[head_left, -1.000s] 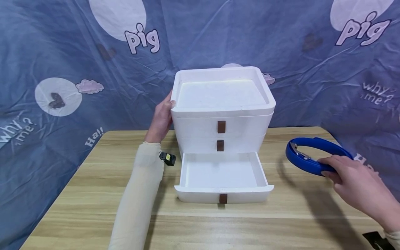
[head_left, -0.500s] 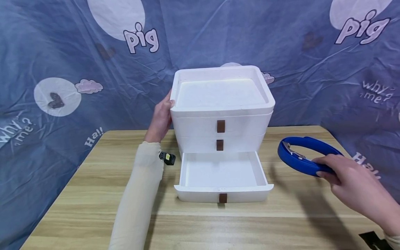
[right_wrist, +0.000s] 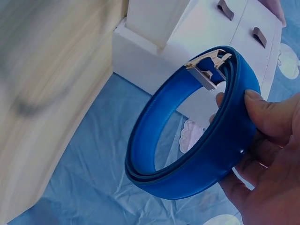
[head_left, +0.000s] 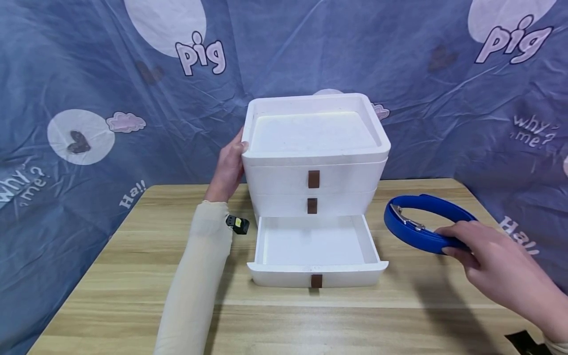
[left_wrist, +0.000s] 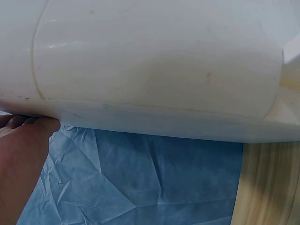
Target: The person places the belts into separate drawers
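Observation:
A coiled blue belt [head_left: 410, 236] with a silver buckle [right_wrist: 206, 70] is held above the table, right of the white drawer unit [head_left: 277, 180]. My right hand [head_left: 499, 264] pinches the coil at its near right side, thumb on one face and fingers beneath. The unit's bottom drawer [head_left: 284, 277] is pulled out, and nothing lies in it. My left hand [head_left: 228, 165] grips the unit's upper left side, its thumb at the rim's front corner; the fingers' ends are hidden behind the side wall. The left wrist view shows that hand [left_wrist: 26, 150] against the white wall.
Two upper drawers with brown tabs [head_left: 313, 179] are closed. The unit has a shallow tray top [head_left: 310, 130] and stands on a wooden table [head_left: 133, 276]. A blue printed cloth [head_left: 284, 44] hangs behind and at both sides.
My right hand has carried the belt leftward, closer to the drawer unit. My left hand and the open bottom drawer have stayed in place.

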The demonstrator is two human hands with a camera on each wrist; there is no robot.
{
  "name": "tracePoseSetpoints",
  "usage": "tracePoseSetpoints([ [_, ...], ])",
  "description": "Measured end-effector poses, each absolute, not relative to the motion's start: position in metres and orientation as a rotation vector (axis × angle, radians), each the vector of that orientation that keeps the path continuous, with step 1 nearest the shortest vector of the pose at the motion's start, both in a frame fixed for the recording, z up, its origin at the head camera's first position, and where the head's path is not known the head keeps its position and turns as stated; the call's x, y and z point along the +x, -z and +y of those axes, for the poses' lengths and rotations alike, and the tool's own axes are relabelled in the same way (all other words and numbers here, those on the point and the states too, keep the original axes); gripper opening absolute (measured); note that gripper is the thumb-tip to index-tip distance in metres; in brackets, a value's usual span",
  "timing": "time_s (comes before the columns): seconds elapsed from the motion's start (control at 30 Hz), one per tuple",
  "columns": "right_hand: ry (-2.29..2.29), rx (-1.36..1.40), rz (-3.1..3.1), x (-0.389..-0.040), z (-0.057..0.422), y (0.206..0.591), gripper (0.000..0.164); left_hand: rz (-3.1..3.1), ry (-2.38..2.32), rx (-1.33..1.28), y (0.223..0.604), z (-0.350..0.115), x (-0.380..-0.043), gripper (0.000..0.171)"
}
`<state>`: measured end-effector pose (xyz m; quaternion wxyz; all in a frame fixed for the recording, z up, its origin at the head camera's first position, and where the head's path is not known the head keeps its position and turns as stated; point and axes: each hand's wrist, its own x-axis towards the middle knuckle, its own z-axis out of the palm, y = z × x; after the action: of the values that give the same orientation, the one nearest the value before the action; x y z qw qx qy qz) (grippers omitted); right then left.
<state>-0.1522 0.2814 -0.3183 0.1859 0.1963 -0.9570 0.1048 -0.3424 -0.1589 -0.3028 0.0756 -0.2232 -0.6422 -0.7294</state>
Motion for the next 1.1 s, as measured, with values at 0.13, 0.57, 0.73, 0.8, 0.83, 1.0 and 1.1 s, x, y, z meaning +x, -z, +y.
tracePoseSetpoints([
  [0.13,-0.307,0.576,-2.664,-0.152,0.279,0.318,0.033,-1.911,2.194,-0.677,0.303,-0.158,-0.343,0.067],
  [0.57,-0.347,0.729,-2.529,-0.148,0.269,0.315,0.038,-1.909,2.188,-0.692,0.303,-0.158,-0.342,0.067],
  [0.73,-0.404,0.770,-2.514,-0.146,0.263,0.316,0.037,-1.920,2.186,-0.684,0.303,-0.157,-0.342,0.068],
  [0.8,-0.417,0.787,-2.511,-0.147,0.261,0.316,0.034,-1.919,2.184,-0.674,0.303,-0.157,-0.343,0.068],
  [0.83,-0.427,0.799,-2.505,-0.147,0.260,0.316,0.032,-1.927,2.178,-0.668,0.303,-0.157,-0.343,0.068],
  [1.0,-0.465,0.855,-2.470,-0.149,0.256,0.318,0.018,-1.930,2.173,-0.662,0.304,-0.157,-0.343,0.068],
  [1.1,-0.468,0.874,-2.465,-0.150,0.253,0.320,0.027,-1.937,2.167,-0.664,0.304,-0.158,-0.343,0.068],
])
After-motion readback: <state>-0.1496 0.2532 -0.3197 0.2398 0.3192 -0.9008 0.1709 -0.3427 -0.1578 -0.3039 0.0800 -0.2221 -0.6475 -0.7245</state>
